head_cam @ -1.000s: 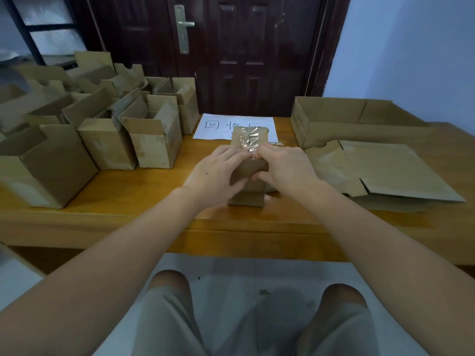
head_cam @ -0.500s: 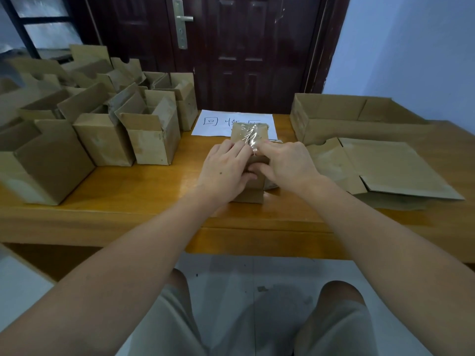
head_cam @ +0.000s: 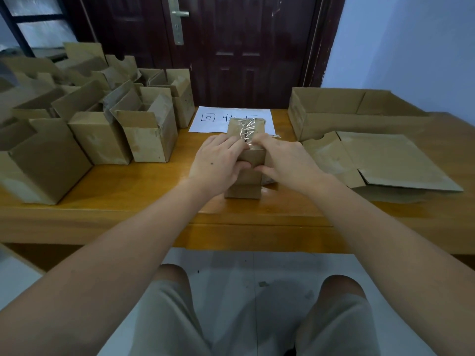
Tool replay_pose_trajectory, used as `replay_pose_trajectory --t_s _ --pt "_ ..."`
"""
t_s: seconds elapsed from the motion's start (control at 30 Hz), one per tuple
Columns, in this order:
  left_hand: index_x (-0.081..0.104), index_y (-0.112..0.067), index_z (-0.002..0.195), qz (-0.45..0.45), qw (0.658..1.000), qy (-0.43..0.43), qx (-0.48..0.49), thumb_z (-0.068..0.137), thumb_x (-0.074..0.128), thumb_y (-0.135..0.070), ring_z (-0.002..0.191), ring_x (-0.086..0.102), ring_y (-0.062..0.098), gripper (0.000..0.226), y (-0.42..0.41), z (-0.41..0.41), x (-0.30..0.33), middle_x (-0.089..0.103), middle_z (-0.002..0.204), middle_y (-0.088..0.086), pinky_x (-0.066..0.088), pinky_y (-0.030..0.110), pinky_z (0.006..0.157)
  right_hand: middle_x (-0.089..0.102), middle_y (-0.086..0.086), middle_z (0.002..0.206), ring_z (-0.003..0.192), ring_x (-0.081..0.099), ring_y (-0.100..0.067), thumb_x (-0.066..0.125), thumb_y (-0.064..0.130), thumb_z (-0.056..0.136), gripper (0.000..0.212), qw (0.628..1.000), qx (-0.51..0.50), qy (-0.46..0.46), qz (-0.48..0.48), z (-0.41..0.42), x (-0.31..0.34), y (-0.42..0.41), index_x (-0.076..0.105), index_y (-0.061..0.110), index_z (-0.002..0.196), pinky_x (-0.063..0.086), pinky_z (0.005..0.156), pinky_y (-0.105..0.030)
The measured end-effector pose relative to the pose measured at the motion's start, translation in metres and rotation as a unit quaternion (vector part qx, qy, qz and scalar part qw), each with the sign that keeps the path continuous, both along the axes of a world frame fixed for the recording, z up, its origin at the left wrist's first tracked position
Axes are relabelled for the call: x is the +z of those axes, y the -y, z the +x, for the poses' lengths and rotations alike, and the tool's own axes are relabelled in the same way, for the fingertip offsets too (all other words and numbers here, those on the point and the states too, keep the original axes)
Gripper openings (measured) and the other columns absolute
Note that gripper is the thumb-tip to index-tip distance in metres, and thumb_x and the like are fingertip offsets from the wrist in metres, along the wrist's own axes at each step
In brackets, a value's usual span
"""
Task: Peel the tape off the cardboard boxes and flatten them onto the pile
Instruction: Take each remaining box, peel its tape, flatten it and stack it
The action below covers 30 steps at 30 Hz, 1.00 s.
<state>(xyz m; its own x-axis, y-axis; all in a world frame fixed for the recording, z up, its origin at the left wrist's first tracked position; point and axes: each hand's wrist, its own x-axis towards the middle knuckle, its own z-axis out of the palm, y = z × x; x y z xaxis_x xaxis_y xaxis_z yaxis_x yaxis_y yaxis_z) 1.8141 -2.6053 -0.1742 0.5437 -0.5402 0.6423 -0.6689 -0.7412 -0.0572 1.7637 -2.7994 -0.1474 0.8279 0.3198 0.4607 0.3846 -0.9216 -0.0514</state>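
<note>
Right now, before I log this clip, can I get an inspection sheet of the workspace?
Surface: wooden table, worn, bare at the near edge.
Job's things: small box upright at centre, clear tape crinkled along its top seam; flattened pile on the right.
Clutter: open boxes crowded on the left; shallow open carton behind the pile; handwritten paper sheet behind the box.
Hands: left hand and right hand both grip the box, fingertips at the tape.
Cables: nothing seen.
Surroundings: dark door, blue wall.
</note>
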Motion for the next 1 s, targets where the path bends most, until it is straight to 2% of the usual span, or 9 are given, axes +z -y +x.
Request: replay_pose_trajectory --t_s 0.07,0.23,0.4,0.47,0.5,0.57,0.7,0.87,1.0 --pt "0.066 -0.018 0.119 -0.002 1.000 -0.025 -0.013 0.095 0.068 -0.038 0.109 0.059 0.024 0.031 -0.004 0.000 0.003 0.069 0.117 0.001 0.047 0.037 0.097 0.064 0.000 0.128 0.108 0.066 -0.025 0.077 0.032 0.088 0.046 1.000 0.011 0.010 -0.019 -0.001 -0.001 0.000 0.051 0.022 0.124 0.051 0.081 -0.037" --pt "0.057 -0.023 0.130 0.043 0.997 -0.056 0.020 0.081 0.078 -0.057 0.120 0.054 0.022 0.063 -0.004 -0.006 0.002 0.062 0.128 -0.001 0.044 0.037 0.104 0.065 -0.002 0.123 0.103 0.066 -0.026 0.077 0.028 0.088 0.038 1.000 0.000 0.005 -0.019 -0.003 -0.001 -0.003 0.051 0.020 0.116 0.042 0.075 -0.031" --pt "0.058 -0.021 0.127 0.027 0.999 -0.042 0.017 0.089 0.076 -0.041 0.118 0.054 0.023 0.047 0.002 -0.007 0.004 0.063 0.127 0.000 0.043 0.037 0.103 0.065 0.000 0.121 0.100 0.066 -0.025 0.076 0.030 0.090 0.039 1.000 -0.016 0.006 -0.003 -0.005 -0.004 -0.002 0.050 0.021 0.117 0.041 0.074 -0.028" --pt "0.058 -0.021 0.128 0.034 0.999 -0.036 0.013 0.092 0.072 -0.039 0.118 0.054 0.024 0.043 -0.001 -0.005 0.004 0.063 0.128 0.001 0.044 0.038 0.102 0.062 -0.003 0.134 0.114 0.064 -0.027 0.077 0.028 0.089 0.045 1.000 -0.018 0.003 0.010 -0.003 -0.008 -0.002 0.050 0.021 0.124 0.047 0.084 -0.031" --pt "0.058 -0.020 0.127 0.037 0.999 -0.031 0.011 0.093 0.071 -0.038 0.118 0.055 0.024 0.041 -0.003 -0.005 0.004 0.063 0.127 0.001 0.044 0.039 0.101 0.057 -0.007 0.144 0.127 0.058 -0.029 0.079 0.025 0.087 0.049 1.000 -0.008 0.003 0.009 -0.002 -0.010 -0.002 0.052 0.019 0.127 0.047 0.097 -0.035" --pt "0.059 -0.019 0.126 0.039 0.999 -0.021 0.005 0.093 0.070 -0.037 0.116 0.056 0.025 0.039 -0.004 -0.004 0.003 0.064 0.125 0.002 0.045 0.039 0.099 0.043 -0.014 0.157 0.146 0.039 -0.032 0.081 0.020 0.083 0.044 0.999 0.033 0.031 -0.012 0.001 -0.019 -0.002 0.059 0.014 0.121 0.036 0.118 -0.044" --pt "0.059 -0.019 0.126 0.036 0.999 -0.019 0.001 0.094 0.069 -0.036 0.115 0.056 0.025 0.038 -0.005 -0.001 0.002 0.065 0.124 0.002 0.047 0.040 0.098 0.045 -0.018 0.154 0.145 0.037 -0.036 0.078 0.018 0.086 0.009 0.995 0.063 0.073 -0.039 0.007 -0.031 -0.003 0.073 0.011 0.091 0.039 0.115 -0.053" --pt "0.057 -0.019 0.133 0.030 0.999 -0.030 -0.017 0.095 0.067 -0.037 0.120 0.056 0.024 0.043 -0.007 -0.003 0.001 0.064 0.129 0.002 0.045 0.039 0.103 0.053 -0.019 0.147 0.142 0.043 -0.035 0.068 0.017 0.094 0.013 0.993 0.076 0.092 -0.024 0.008 -0.038 -0.004 0.075 0.006 0.092 0.038 0.118 -0.046" --pt "0.053 -0.018 0.140 0.039 0.998 -0.040 -0.021 0.092 0.072 -0.042 0.129 0.052 0.024 0.057 -0.010 -0.004 -0.001 0.060 0.138 0.004 0.042 0.039 0.110 0.050 -0.019 0.150 0.146 0.039 -0.032 0.062 0.016 0.098 0.017 0.991 0.060 0.114 -0.034 0.004 -0.041 -0.007 0.073 0.003 0.098 0.032 0.122 -0.040"
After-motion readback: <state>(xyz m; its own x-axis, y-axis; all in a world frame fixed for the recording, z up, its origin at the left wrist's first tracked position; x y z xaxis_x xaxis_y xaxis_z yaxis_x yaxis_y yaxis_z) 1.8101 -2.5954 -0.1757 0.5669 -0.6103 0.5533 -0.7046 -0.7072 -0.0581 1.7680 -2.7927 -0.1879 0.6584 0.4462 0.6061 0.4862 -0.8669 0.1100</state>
